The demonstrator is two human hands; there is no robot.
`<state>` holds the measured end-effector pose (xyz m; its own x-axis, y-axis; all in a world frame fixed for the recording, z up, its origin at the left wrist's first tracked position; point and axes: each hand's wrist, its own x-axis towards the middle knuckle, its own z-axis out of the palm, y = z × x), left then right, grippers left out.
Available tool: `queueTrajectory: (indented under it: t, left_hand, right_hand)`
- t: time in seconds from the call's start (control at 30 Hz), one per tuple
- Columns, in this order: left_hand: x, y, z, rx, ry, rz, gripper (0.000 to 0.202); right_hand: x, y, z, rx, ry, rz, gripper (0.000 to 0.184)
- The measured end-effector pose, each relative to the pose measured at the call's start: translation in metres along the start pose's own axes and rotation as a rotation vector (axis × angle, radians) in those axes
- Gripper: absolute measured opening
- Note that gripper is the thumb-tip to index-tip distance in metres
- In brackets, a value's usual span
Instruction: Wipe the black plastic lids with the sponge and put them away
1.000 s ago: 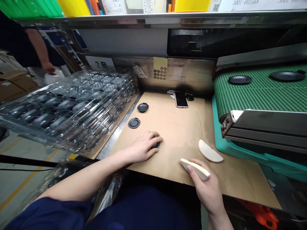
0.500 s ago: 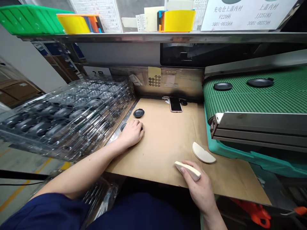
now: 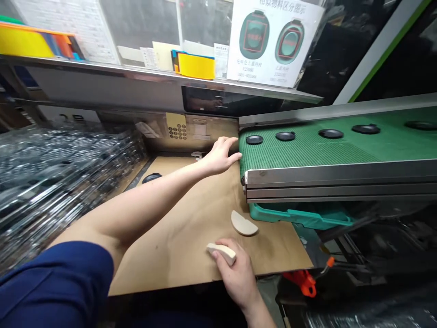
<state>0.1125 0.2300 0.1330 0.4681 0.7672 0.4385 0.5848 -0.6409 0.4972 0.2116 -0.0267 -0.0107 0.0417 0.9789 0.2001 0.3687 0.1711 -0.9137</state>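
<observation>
Cream block (image 3: 221,253) half-hidden in right hand (image 3: 237,279)

Even light, motion blur at left edge

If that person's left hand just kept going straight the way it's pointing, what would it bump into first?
Most likely the green mesh conveyor belt, whose edge sits just past the fingertips of the left hand, though depth is hard to judge from this view.
</observation>
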Motion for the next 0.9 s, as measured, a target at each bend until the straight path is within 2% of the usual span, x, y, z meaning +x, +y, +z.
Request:
queueTrajectory:
  t: [0.1, 0.2, 0.3, 0.37, 0.43, 0.53, 0.6, 0.7, 0.8, 0.9]
  left_hand:
    - [0.05, 0.016, 0.019, -0.064, 0.014, -0.002, 0.076]
    - [0.083, 0.021, 0.034, -0.108, 0.03, -0.042, 0.078]
    - [0.091, 0.018, 0.04, -0.133, 0.057, -0.059, 0.067]
    - [0.082, 0.013, 0.036, -0.127, 0.104, -0.061, 0.063]
    - [0.061, 0.007, 0.027, -0.105, 0.153, -0.064, 0.064]
    - [0.007, -0.005, 0.005, -0.062, 0.145, -0.058, 0.069]
    - [-0.041, -0.014, -0.01, -0.041, 0.071, -0.058, 0.074]
    - [-0.117, -0.024, -0.023, -0.052, -0.117, -0.089, 0.073]
    - [-0.183, -0.024, -0.021, -0.134, -0.277, -0.141, 0.068]
    - [-0.222, -0.017, -0.007, -0.283, -0.337, -0.179, 0.068]
  right_hand:
    - [0.0, 0.002, 0.001, 0.024, -0.013, 0.008, 0.014]
    - [0.001, 0.004, 0.001, 0.036, -0.016, 0.0, 0.015]
    - [0.001, 0.004, 0.0, 0.042, 0.007, -0.017, 0.016]
    - [0.0, 0.004, 0.0, 0.057, 0.03, -0.027, 0.016]
    - [0.0, 0.005, 0.0, 0.078, 0.052, -0.027, 0.015]
    - [-0.001, 0.006, 0.002, 0.112, 0.08, -0.02, 0.015]
    - [-0.001, 0.008, 0.003, 0.137, 0.1, -0.015, 0.016]
    - [0.0, 0.012, 0.004, 0.176, 0.137, -0.008, 0.018]
    - [-0.001, 0.017, 0.005, 0.221, 0.192, 0.002, 0.027]
    - [-0.002, 0.022, 0.005, 0.262, 0.224, -0.004, 0.033]
